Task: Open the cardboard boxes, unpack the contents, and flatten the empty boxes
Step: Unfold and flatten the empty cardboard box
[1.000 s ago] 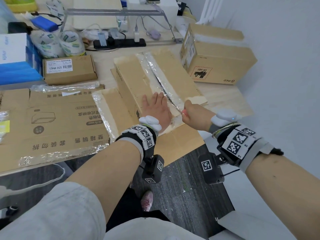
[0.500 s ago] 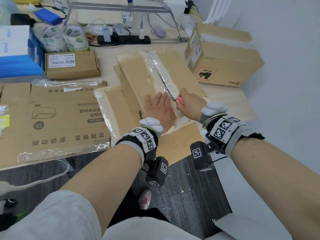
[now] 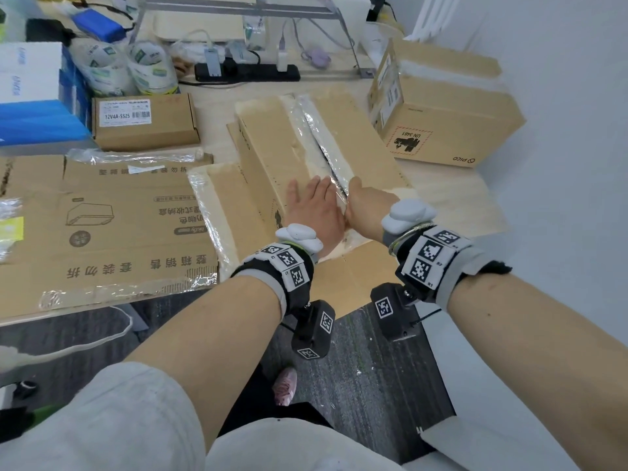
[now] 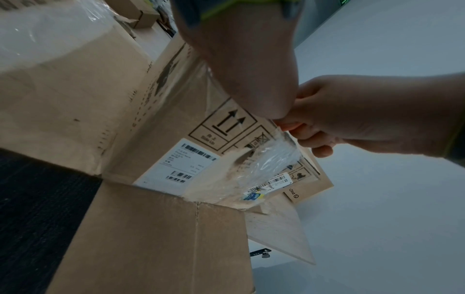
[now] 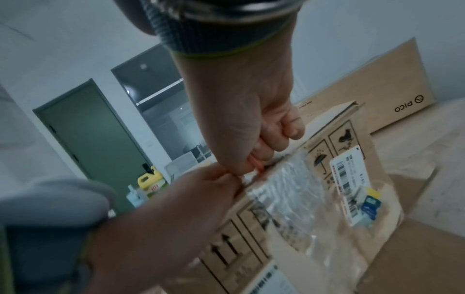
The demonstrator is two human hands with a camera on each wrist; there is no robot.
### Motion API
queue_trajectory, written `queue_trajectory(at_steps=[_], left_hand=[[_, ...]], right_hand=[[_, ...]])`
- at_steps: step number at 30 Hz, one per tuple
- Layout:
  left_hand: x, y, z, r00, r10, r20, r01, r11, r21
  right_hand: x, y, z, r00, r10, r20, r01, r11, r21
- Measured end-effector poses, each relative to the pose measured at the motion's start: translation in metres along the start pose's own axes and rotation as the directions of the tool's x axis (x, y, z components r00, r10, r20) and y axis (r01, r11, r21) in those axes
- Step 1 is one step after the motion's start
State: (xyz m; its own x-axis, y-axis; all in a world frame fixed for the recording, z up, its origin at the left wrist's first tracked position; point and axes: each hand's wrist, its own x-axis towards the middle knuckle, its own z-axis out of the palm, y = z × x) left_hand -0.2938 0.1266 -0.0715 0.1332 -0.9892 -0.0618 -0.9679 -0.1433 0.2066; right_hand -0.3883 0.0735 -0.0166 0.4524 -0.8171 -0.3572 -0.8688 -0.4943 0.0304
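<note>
On the tabletop (image 3: pixel 441 195), the left hand (image 3: pixel 314 212) stays flat on the taped box (image 3: pixel 272 154); the right hand (image 3: pixel 368 207), fisted round an orange cutter (image 5: pixel 259 169), has drawn back beside it.

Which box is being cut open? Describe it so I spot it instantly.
On the wooden table, look at the near edge. The taped box lies under the flat left hand. Unlike the upright PICO box behind, shiny clear tape runs along its top seam.

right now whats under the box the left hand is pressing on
Flattened cardboard lies beneath the taped box, sticking out toward the person. The left hand lies flat on top. Anything beneath its middle is hidden.
</note>
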Motion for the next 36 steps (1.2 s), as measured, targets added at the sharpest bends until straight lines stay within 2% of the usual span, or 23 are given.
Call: queue_trajectory(at_steps=[13,22,32,36], left_hand=[[-0.002,0.000,0.001,0.999,0.014,-0.029,-0.014,1.000,-0.002],[-0.004,-0.001,0.001,0.999,0.028,-0.041,-0.027,1.000,0.015],[-0.001,-0.004,0.002,0.997,0.050,-0.055,-0.050,0.999,0.003],[0.000,-0.004,0.002,0.995,0.055,-0.087,-0.058,0.998,-0.027]], right_hand=[[-0.022,0.014,0.007,1.000,-0.026,-0.014,0.027,0.998,0.056],[-0.030,0.025,0.006,0.996,-0.071,0.048,0.065,0.991,0.117],[-0.042,0.029,-0.007,0.994,-0.028,0.105,0.003,0.974,0.225],[-0.045,0.035,-0.013,0.998,-0.001,0.055,-0.016,0.951,0.309]])
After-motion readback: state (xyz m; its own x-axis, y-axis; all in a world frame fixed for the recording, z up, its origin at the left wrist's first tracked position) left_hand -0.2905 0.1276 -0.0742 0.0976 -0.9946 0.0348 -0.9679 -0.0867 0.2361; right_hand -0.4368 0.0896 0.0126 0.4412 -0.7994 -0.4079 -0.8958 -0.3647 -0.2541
